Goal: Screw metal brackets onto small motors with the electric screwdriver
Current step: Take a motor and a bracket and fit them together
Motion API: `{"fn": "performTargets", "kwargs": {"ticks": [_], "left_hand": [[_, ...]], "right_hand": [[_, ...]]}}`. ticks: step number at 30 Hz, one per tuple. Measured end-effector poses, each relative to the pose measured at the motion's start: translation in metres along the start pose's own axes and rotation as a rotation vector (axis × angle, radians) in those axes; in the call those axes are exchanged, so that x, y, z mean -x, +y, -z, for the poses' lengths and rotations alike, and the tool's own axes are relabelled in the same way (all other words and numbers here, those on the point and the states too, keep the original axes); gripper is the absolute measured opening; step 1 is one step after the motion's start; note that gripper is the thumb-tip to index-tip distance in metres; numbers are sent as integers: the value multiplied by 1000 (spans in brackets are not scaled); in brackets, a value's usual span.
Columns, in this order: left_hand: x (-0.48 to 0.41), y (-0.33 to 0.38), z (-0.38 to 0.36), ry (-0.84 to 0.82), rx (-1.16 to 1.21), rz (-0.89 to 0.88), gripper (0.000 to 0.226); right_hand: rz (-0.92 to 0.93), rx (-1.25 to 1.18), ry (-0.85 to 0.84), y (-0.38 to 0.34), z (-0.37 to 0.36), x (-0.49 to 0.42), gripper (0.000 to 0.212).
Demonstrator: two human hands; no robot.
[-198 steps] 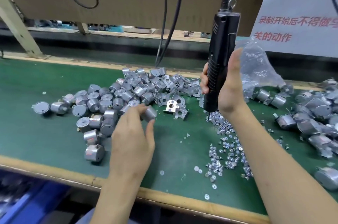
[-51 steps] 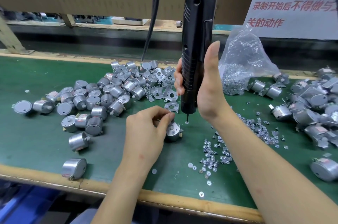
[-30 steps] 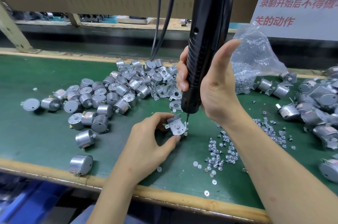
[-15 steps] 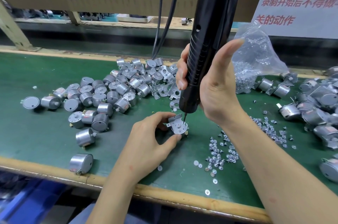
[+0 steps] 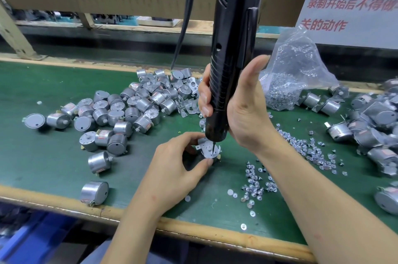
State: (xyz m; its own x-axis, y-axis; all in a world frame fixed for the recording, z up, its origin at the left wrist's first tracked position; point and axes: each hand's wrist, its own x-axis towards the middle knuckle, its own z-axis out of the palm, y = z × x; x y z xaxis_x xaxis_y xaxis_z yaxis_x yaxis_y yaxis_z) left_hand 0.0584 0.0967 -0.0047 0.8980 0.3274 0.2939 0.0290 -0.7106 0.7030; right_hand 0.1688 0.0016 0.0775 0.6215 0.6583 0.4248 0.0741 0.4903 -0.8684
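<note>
Half a second ago the electric screwdriver (image 5: pixel 232 48) leaned, with its bit at the far edge of the bracket (image 5: pixel 206 149). Now it stands nearly upright and the thin steel bit sits on the bracket's flat face, close to the middle. The bracket is a thin stamped plate of dull grey metal with bent-up tabs, lying on top of a short cylindrical motor (image 5: pixel 214 157) with a brushed silver shell.

The left hand (image 5: pixel 178 162) pinches that motor between curled forefinger and thumb and steadies it on the green felt-like mat (image 5: pixel 53 160). Directly above the motor, the right hand (image 5: pixel 243 113) is wrapped round the driver's ribbed black plastic barrel, thumb raised along its side.

Left of and behind the motor lies a heap of loose motors (image 5: pixel 129 110), smooth round cans, with bare brackets (image 5: pixel 189 108) at the heap's near edge. Right of the motor, small shiny screws (image 5: pixel 256 182) are scattered. Further right and behind it slumps a crinkled clear plastic bag (image 5: pixel 295 70) of more screws. Far right of the motor is a second heap of motors (image 5: pixel 377 130)
</note>
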Motion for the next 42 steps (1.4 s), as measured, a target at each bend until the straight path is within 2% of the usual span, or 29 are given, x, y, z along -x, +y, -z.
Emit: {"fn": "performTargets", "kwargs": {"ticks": [19,25,32,42], "left_hand": [[0,-1,-1,4,-13,-3,38],[1,-1,-1,-1,-15,7,38],[-2,6,-10,22,-36,22,39],[-3,5,-13,62,-75,9,37]], "right_hand": [[9,11,-23,4,1,0,74],[37,80,-22,4,-1,2,75],[46,111,-29,6,-8,5,82],[21,104,25,9,-12,5,72]]}}
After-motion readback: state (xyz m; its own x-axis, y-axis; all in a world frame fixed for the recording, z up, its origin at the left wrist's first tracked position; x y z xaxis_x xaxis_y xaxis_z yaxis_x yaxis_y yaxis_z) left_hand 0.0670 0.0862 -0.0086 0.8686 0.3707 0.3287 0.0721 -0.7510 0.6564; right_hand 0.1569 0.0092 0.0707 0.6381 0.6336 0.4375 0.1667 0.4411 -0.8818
